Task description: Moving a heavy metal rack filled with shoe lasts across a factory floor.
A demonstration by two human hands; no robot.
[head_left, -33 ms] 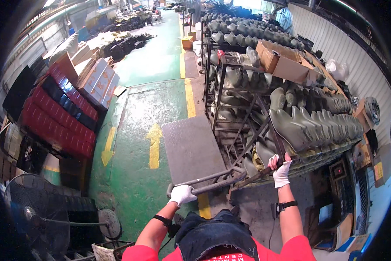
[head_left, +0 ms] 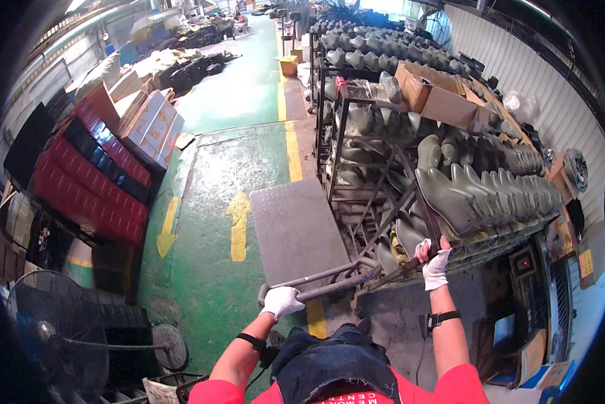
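My left hand (head_left: 283, 301), in a white glove, is closed round the tubular handle (head_left: 336, 278) of a flat platform cart (head_left: 299, 229). The cart's grey deck lies bare on the floor side of the handle. My right hand (head_left: 433, 261), in a white glove that leaves fingertips uncovered, is closed on the dark metal frame at the near end of a rack (head_left: 410, 202). Rows of olive-green boots (head_left: 454, 202) stand on the rack's top tier, just beyond that hand. Lower tiers carry more boots, partly hidden by the frame bars.
Stacked red boxes (head_left: 80, 185) and cartons (head_left: 153, 128) line the left side. A standing fan (head_left: 53, 337) is at the lower left. An open cardboard box (head_left: 444, 101) sits on the racks. Yellow arrows (head_left: 238, 225) mark the green floor; a yellow bin (head_left: 289, 65) stands farther along.
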